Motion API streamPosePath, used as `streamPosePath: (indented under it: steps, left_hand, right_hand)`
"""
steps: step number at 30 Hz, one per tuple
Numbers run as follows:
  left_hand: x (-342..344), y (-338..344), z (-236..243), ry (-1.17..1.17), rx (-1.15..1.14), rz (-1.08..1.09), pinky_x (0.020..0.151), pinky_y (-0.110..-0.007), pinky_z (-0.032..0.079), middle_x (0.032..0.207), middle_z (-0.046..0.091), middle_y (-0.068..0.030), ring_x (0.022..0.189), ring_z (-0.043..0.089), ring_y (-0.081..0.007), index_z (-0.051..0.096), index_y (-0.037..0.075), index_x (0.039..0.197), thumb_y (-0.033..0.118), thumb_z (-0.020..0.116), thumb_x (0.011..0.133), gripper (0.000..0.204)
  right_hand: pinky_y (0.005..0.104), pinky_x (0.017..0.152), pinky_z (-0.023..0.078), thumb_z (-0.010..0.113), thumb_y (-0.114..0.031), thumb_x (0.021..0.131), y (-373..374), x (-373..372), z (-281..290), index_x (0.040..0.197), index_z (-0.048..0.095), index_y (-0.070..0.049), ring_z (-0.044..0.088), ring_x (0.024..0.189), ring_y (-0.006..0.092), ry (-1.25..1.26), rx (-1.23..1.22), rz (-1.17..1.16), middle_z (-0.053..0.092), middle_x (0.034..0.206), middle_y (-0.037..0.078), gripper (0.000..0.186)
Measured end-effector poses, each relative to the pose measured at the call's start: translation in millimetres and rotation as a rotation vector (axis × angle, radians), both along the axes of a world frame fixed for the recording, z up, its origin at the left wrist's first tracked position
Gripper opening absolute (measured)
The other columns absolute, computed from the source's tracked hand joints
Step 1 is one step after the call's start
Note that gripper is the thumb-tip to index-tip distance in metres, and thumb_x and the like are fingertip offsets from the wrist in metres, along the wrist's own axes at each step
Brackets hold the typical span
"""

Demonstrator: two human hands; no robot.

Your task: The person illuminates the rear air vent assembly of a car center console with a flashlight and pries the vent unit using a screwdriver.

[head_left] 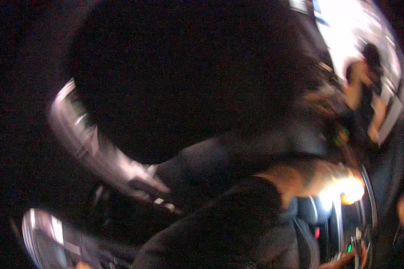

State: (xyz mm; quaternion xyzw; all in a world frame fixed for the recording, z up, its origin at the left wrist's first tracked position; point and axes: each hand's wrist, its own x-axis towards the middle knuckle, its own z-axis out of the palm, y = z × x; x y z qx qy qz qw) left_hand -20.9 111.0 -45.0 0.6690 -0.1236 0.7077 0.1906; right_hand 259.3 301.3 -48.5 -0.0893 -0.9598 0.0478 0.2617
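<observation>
The picture is very dark and heavily smeared by motion. A dark-sleeved arm reaches from the lower edge toward the right, ending in my right hand (pixel 312 178). A glaring white light (pixel 348 189) sits at the finger end of that hand and washes out the fingers. Whether the hand holds the light or only passes in front of it, I cannot tell. Just below it are a bluish-grey rounded surface (pixel 313 210) and a pale upright bar. My left hand cannot be made out anywhere.
At the upper right, another person (pixel 362 83) in dark clothing has bare arms near a pale flat panel (pixel 391 117). Small red (pixel 317 232) and green (pixel 349 247) lights glow at the lower right. A pale blurred strip (pixel 78 119) curves down the left. Black covers the upper middle.
</observation>
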Motion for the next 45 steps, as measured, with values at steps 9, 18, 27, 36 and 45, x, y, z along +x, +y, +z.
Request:
streamPosePath:
  steps: [9,18,27,36,45]
  left_hand:
    - [2.1,-70.0,4.0,1.337,-1.744,1.575,0.084,-0.052,0.054,0.111,0.076,-0.0074,0.102,0.069,-0.0338,0.08,0.022,0.11,0.044,0.067,0.083,0.036]
    - [-4.4,-56.5,-6.0,1.28,-1.788,1.577,0.086,-0.048,0.055,0.114,0.075,-0.0034,0.105,0.069,-0.0314,0.079,0.025,0.112,0.044,0.067,0.083,0.037]
    - [3.6,-47.0,5.1,1.428,-1.813,1.347,0.087,-0.05,0.051,0.124,0.07,-0.0078,0.103,0.065,-0.0289,0.068,0.02,0.134,0.042,0.047,0.106,0.042]
    - [9.8,-43.7,20.2,1.357,-1.856,1.336,0.085,-0.048,0.051,0.122,0.071,-0.0079,0.102,0.065,-0.0294,0.071,0.018,0.129,0.043,0.049,0.105,0.041]
    - [15.8,-63.2,19.3,1.29,-1.883,1.403,0.082,-0.051,0.054,0.119,0.071,-0.0062,0.098,0.065,-0.0293,0.072,0.021,0.127,0.035,0.054,0.099,0.035]
  right_hand:
    - [0.0298,0.061,0.053,0.07,-0.035,0.099,-105.0,-4.3,64.5,0.121,0.058,0.006,0.061,0.068,0.0183,0.308,-1.263,0.648,0.068,0.096,0.012,0.048]
    - [0.038,0.081,0.054,0.08,-0.036,0.09,-73.7,2.7,5.1,0.128,0.053,0.007,0.064,0.09,0.022,-0.023,-1.319,0.389,0.069,0.108,0.015,0.064]
    - [0.041,0.088,0.054,0.085,-0.035,0.085,-96.7,41.8,-38.9,0.131,0.053,0.005,0.066,0.095,0.0254,-0.12,-1.245,0.64,0.069,0.111,0.018,0.069]
    - [0.0453,0.092,0.054,0.085,-0.031,0.082,-86.6,66.5,-88.5,0.136,0.051,0.0,0.07,0.099,0.0382,-0.465,-0.936,0.882,0.068,0.113,0.028,0.071]
    - [0.0513,0.098,0.052,0.083,-0.039,0.082,-92.2,72.1,-115.4,0.149,0.039,0.004,0.06,0.122,0.0523,-0.758,-0.75,0.84,0.06,0.129,0.04,0.091]
